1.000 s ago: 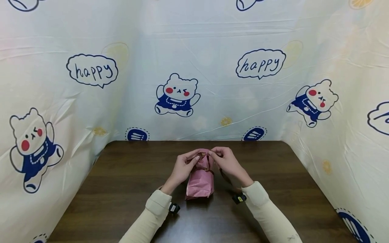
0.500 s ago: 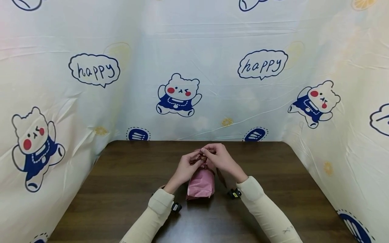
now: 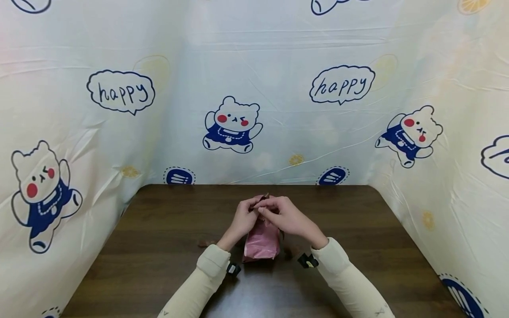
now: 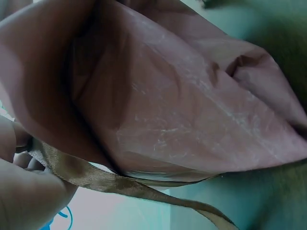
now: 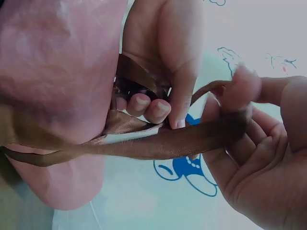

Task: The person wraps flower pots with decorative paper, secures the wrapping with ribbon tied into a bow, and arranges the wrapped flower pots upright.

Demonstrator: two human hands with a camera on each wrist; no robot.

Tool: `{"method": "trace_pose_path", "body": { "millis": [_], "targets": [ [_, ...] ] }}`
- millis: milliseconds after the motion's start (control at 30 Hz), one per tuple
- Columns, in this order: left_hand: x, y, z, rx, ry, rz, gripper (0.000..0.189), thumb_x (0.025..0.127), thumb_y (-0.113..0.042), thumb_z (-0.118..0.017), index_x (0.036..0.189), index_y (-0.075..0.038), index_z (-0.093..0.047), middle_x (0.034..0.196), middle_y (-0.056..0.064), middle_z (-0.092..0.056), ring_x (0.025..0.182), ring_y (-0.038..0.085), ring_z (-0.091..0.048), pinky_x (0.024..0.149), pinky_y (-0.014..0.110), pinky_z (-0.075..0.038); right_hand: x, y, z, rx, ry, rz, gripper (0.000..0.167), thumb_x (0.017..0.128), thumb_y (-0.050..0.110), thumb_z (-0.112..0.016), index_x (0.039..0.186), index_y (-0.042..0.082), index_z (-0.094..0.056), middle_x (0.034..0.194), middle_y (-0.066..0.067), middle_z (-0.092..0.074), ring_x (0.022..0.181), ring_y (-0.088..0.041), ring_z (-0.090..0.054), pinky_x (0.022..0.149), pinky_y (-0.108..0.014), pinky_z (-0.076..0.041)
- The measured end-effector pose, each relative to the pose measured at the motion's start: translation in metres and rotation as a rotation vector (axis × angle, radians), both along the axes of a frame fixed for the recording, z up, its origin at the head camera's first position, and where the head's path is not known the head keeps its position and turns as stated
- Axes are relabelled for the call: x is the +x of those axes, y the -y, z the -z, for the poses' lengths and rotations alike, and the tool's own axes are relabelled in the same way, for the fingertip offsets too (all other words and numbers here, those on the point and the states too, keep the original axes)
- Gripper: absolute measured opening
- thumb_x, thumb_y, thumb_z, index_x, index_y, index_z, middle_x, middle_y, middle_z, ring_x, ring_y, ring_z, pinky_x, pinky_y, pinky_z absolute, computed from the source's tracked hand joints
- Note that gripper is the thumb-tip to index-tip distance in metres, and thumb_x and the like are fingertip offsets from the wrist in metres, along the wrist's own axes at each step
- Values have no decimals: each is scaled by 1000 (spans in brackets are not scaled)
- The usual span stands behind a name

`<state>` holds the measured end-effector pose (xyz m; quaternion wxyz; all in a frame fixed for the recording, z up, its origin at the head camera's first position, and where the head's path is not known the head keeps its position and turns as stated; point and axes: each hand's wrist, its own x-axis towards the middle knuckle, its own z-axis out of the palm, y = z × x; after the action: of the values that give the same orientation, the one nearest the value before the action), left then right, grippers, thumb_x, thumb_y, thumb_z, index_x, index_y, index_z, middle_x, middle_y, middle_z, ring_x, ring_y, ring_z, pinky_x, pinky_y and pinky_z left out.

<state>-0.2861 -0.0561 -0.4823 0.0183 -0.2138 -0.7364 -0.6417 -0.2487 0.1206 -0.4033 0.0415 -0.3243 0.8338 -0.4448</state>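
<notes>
A pink wrapped package [image 3: 262, 242] lies on the dark wooden table in the head view, with both hands close together over its far end. Its glossy creased wrap [image 4: 158, 115] fills most of the left wrist view. In the right wrist view my left hand [image 5: 165, 52] pinches a brown satin ribbon [image 5: 139, 146] between thumb and fingers beside the wrap. Opposite it, my right hand [image 5: 268, 158] holds a strip of the same ribbon, its thumb blurred. A ribbon length [image 4: 100, 178] runs from the fingers along the wrap's edge. The knot area is partly hidden by fingers.
The brown table [image 3: 167, 229] extends to both sides of the hands. One ribbon tail [image 3: 207, 243] shows left of the left wrist. Black wrist cameras [image 3: 233, 268] sit just above the table. A printed curtain [image 3: 278, 145] encloses the back and sides.
The right hand first moved left and up toward the left hand with the ribbon, then came slightly down. Both hands are now closer together; the package has stayed nearly in place.
</notes>
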Motion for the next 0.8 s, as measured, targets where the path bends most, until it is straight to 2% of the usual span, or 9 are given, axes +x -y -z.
{"method": "trace_pose_path", "body": {
  "millis": [67,167,300,433,533,700,800],
  "targets": [
    [1,3,0,32,58,20,21,103,-4,-56,115,5,-71,99,14,-73,76,7,-63,70,32,-55,4,-2,2,16,-5,-6,25,104,14,-59,122,2,-72,98,-12,-74,68,-8,-60,59,-24,-51],
    [2,8,1,98,152,85,21,104,-9,-56,114,7,-67,91,4,-71,75,7,-62,67,27,-53,9,-7,6,36,5,-4,22,101,10,-62,117,2,-75,99,-10,-76,69,-8,-59,60,-24,-51],
    [1,18,3,149,208,200,26,105,-6,-52,122,12,-60,87,0,-67,77,10,-61,67,23,-50,9,-14,15,55,8,-1,16,99,10,-66,106,1,-78,83,-7,-73,63,-8,-53,57,-22,-47],
    [1,28,4,147,214,284,28,104,-1,-45,126,11,-56,91,2,-66,80,12,-60,68,24,-48,4,-19,25,48,19,-3,14,98,11,-68,100,3,-79,82,-7,-73,64,-12,-58,58,-21,-50],
    [2,32,2,147,204,325,29,101,0,-45,126,9,-56,95,3,-65,81,12,-58,68,25,-46,-1,-21,30,48,16,1,14,98,12,-69,100,5,-80,86,-7,-75,66,-16,-59,59,-21,-50],
    [6,31,-3,146,187,347,24,102,-8,-55,121,8,-59,104,6,-64,91,13,-63,77,25,-53,-9,-18,36,61,-66,45,9,94,9,-73,96,6,-81,88,-3,-77,71,-7,-60,62,-20,-51],
    [8,28,-6,114,156,329,23,104,-12,-57,115,8,-61,104,7,-64,90,13,-63,77,24,-54,-11,-15,38,49,-59,92,2,89,7,-77,88,5,-77,80,-2,-75,67,-4,-62,59,-21,-52]
  ]
}}
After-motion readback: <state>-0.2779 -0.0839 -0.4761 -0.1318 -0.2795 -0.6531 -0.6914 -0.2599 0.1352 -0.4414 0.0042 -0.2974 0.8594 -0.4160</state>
